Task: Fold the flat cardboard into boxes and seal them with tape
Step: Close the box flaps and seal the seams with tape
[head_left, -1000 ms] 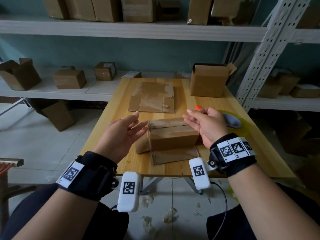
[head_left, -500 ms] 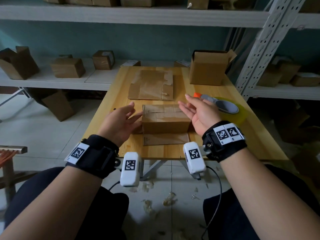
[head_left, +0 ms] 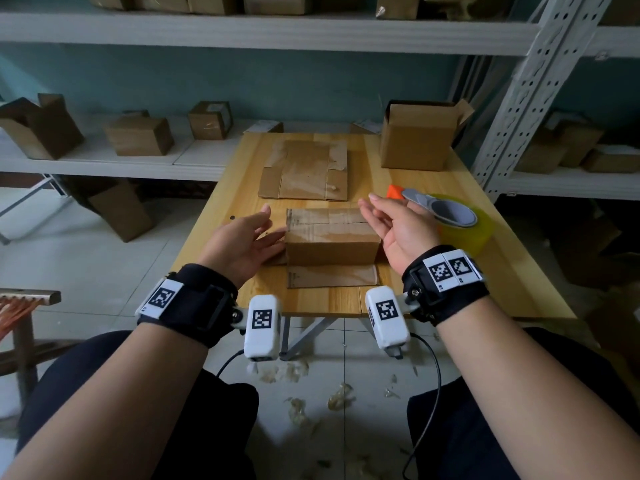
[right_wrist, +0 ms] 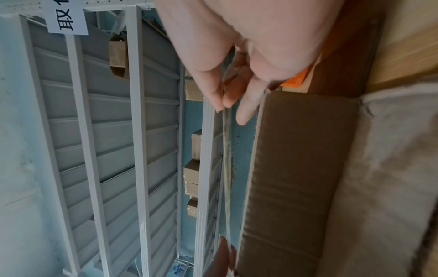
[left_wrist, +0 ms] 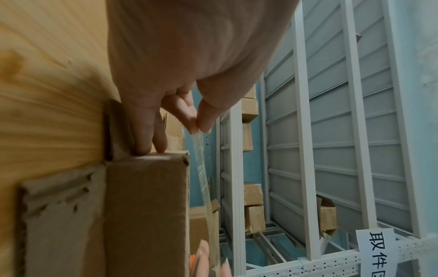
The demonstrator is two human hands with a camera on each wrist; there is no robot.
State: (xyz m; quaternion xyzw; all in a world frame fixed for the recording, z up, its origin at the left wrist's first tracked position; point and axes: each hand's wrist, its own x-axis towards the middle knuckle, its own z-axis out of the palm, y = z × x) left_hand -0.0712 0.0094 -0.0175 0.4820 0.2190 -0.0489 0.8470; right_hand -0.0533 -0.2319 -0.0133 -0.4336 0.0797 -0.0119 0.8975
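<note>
A folded brown cardboard box (head_left: 331,249) lies on the wooden table (head_left: 485,289), its top flaps closed and its near flap flat on the wood. My left hand (head_left: 249,237) is at the box's left end and my right hand (head_left: 391,220) at its right end. A strip of clear tape (left_wrist: 203,178) stretches between them just above the box top. The left thumb and forefinger (left_wrist: 196,129) pinch one end, while the lower left fingers touch the box's end. My right thumb and forefinger (right_wrist: 222,108) pinch the other end of the tape strip (right_wrist: 226,168).
A yellow tape roll (head_left: 465,233) with a grey and orange dispenser sits right of my right hand. A flat cardboard blank (head_left: 304,169) lies behind the box, and an open box (head_left: 419,138) stands at the back right. Shelves with boxes surround the table.
The box, tilted a second ago, now sits square on the table. Both hands stay at its two ends, about the same gap apart. The head view has shifted.
</note>
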